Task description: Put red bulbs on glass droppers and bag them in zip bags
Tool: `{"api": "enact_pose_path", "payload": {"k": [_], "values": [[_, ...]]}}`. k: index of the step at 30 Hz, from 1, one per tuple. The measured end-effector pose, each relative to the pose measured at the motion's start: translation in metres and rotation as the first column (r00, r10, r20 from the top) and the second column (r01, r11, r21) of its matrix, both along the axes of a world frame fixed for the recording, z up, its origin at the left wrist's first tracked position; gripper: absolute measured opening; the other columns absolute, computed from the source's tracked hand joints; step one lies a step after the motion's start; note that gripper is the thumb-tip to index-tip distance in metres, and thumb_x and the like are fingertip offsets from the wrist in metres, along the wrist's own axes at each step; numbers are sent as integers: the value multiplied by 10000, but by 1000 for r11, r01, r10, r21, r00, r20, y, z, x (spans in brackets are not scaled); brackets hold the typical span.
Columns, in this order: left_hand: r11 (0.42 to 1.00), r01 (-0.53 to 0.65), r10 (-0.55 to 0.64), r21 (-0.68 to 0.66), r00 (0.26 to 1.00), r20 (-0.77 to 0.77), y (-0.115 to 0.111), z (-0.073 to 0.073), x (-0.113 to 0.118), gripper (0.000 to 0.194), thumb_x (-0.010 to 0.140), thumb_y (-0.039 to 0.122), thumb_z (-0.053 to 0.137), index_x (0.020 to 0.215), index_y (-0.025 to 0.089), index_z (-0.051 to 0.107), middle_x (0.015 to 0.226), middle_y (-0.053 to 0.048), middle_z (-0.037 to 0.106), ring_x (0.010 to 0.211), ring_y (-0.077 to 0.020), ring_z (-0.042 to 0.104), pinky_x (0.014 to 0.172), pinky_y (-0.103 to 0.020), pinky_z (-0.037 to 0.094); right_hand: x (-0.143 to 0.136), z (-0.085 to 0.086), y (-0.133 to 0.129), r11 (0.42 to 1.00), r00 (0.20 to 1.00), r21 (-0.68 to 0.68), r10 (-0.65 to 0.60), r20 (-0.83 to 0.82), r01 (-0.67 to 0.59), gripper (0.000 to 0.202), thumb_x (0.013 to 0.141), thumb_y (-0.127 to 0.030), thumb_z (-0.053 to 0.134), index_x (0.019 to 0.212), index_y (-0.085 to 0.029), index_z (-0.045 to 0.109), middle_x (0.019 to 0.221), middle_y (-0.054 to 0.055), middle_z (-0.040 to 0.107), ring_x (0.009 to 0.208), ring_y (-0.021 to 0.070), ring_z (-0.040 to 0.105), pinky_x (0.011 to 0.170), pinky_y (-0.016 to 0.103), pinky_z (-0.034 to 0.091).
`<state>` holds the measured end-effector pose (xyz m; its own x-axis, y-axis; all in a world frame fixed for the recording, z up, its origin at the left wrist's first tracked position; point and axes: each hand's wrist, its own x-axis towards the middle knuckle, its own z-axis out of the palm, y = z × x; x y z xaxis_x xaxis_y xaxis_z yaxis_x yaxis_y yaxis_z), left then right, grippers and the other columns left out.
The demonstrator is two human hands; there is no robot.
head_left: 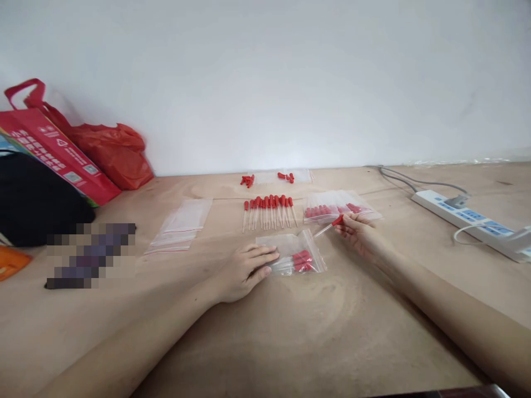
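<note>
A clear zip bag [286, 249] lies on the wooden table, with several red-capped droppers [302, 260] inside. My left hand [249, 269] rests on the left end of this bag, its fingers spread and flat. My right hand [360, 235] pinches a dropper [338, 220] by its red bulb; the glass tip points left, at the bag's right end. Behind the bag, a row of droppers [271, 202] lies with the red bulbs facing the wall. Filled bags [332, 205] are stacked just beyond my right hand.
Flat bags without droppers [182, 224] lie left of the row. Loose red bulbs [248, 180] are near the wall. A power strip [468, 218] with cables is at right; a red bag [112, 152], a black item [37, 199] and a blurred dark object [93, 257] are at left.
</note>
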<state>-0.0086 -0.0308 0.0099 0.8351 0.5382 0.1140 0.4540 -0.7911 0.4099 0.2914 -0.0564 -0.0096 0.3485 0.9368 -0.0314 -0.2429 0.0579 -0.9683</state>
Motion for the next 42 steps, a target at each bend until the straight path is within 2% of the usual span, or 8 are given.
{"api": "enact_pose_path", "payload": {"k": [5, 14, 19, 25, 28, 33, 38, 42], "values": [[1000, 1, 0, -23, 999, 32, 0, -1, 0, 402, 882, 314, 396, 1281, 274, 378, 1278, -8, 475, 1169, -195, 402, 998, -397, 296, -15, 3, -8, 998, 998, -19, 65, 3, -65, 194, 649, -347, 678, 704, -205, 557, 724, 13, 565, 684, 135, 579, 704, 287, 517], [1000, 13, -12, -12, 999, 32, 1, -1, 0, 398, 877, 307, 404, 1271, 253, 384, 1279, -10, 472, 1174, -188, 392, 1001, -380, 295, 14, 9, -10, 987, 989, 76, -146, 25, 144, 194, 673, -342, 658, 680, -217, 509, 670, 0, 558, 608, 117, 553, 633, 285, 504], [1000, 2, -2, -9, 1000, 27, 0, 0, 0, 404, 877, 305, 404, 1276, 255, 368, 1279, -6, 470, 1163, -189, 392, 979, -373, 320, 10, 8, -13, 993, 995, 67, -96, -9, 96, 180, 680, -337, 659, 678, -211, 530, 666, 4, 567, 606, 108, 551, 626, 263, 501], [1000, -15, 15, -14, 999, 28, -1, 1, 0, 414, 867, 308, 415, 1272, 236, 367, 1248, -29, 488, 1133, -201, 411, 956, -377, 340, -18, 11, -18, 1000, 994, 1, 30, -107, -31, 200, 632, -309, 702, 697, -191, 553, 718, 8, 596, 670, 111, 584, 654, 245, 509], [999, -36, 37, -38, 999, 24, -2, 3, 1, 431, 863, 300, 422, 1280, 218, 351, 1228, -49, 489, 1105, -199, 433, 933, -368, 361, -34, 12, -22, 991, 986, -50, 121, -114, -127, 245, 618, -301, 708, 758, -181, 546, 665, -23, 576, 566, 73, 568, 537, 185, 483], [997, -64, 65, -51, 998, 9, -4, 6, 1, 431, 856, 295, 430, 1271, 205, 354, 1221, -67, 482, 1099, -204, 434, 924, -369, 366, -45, 10, -24, 940, 933, -121, 333, 137, -318, 293, 662, -366, 649, 834, -174, 509, 579, -78, 517, 279, -3, 325, 262, 145, 222], [998, -58, 59, -36, 998, 28, -4, 5, 2, 422, 853, 287, 433, 1261, 203, 366, 1198, -70, 494, 1096, -204, 434, 925, -370, 365, -50, 8, -16, 876, 804, -183, 482, 350, -446, 249, 719, -378, 567, 839, -177, 482, 654, -46, 570, 275, 5, 332, 256, 156, 237], [998, -61, 62, -29, 998, 34, -4, 5, 2, 413, 848, 295, 442, 1244, 189, 391, 1172, -81, 508, 1076, -207, 453, 913, -371, 375, -55, 9, -9, 902, 795, -236, 430, 429, -361, 238, 693, -380, 586, 771, -173, 500, 529, -64, 499, 303, 31, 360, 269, 161, 259]]}}
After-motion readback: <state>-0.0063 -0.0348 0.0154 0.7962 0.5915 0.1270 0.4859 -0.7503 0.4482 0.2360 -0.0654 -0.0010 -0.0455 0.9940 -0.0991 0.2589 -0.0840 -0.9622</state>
